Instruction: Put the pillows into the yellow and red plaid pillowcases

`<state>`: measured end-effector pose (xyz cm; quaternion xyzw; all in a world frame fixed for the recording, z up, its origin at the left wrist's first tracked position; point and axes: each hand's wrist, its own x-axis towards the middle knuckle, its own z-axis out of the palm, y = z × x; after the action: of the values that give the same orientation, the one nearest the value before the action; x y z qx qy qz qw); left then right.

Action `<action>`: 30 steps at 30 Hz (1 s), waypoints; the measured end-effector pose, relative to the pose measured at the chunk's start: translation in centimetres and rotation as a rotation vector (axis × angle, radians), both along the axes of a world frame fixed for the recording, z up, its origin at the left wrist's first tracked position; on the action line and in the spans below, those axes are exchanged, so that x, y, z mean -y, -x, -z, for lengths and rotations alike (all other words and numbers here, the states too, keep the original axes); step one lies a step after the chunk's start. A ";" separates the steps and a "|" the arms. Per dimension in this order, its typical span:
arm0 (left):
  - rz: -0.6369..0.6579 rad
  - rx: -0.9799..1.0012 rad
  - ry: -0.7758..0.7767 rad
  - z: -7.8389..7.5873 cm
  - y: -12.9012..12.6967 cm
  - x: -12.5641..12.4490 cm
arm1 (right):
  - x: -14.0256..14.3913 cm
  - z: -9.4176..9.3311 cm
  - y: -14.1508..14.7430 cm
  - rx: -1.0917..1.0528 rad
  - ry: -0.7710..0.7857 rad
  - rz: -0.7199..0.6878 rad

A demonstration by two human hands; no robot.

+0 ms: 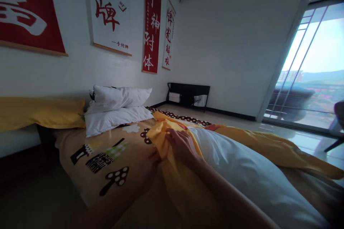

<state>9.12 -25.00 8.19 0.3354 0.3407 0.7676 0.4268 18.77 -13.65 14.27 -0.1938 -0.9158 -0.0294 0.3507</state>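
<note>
A yellow duvet cover [172, 186] with a white quilt [242, 171] inside lies across the bed. My right hand [181, 146] rests on the cover's bunched edge, fingers curled into the yellow fabric. My left hand [152, 161] lies just left of it, in shadow and blurred, pressed against the same fold; its grip is unclear. Under both spreads a yellow bed sheet [107, 157] printed with mushrooms.
Two white pillows [118, 109] are stacked at the head of the bed by the wall. Red and white calligraphy banners [152, 25] hang above. A low black rack [188, 94] stands in the far corner. A sliding glass door [309, 75] is at right.
</note>
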 end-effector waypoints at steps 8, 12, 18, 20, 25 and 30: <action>0.040 0.082 0.008 0.9 2.3 -0.8 | 2.9 3.3 -2.0 0.102 -0.146 -0.022; -0.015 0.112 0.000 1.1 2.6 -1.0 | 4.0 4.6 -2.7 0.165 -0.323 -0.073; -0.019 0.136 -0.009 1.1 3.3 -1.3 | 3.6 5.3 -5.3 0.433 -0.203 -0.368; 0.015 0.128 -0.033 0.9 3.2 -1.4 | 2.7 3.8 -5.3 0.423 0.035 -0.407; 0.184 0.074 -0.056 0.9 2.4 -1.4 | -0.7 -1.6 -2.3 -0.079 0.332 -0.137; 0.151 0.099 -0.067 1.7 2.9 -1.6 | -2.5 -3.1 0.3 0.207 0.260 -0.342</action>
<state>6.20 -23.39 6.46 0.3359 0.2671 0.7598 0.4884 18.50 -11.13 17.33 -0.0754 -0.9624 0.1286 0.2270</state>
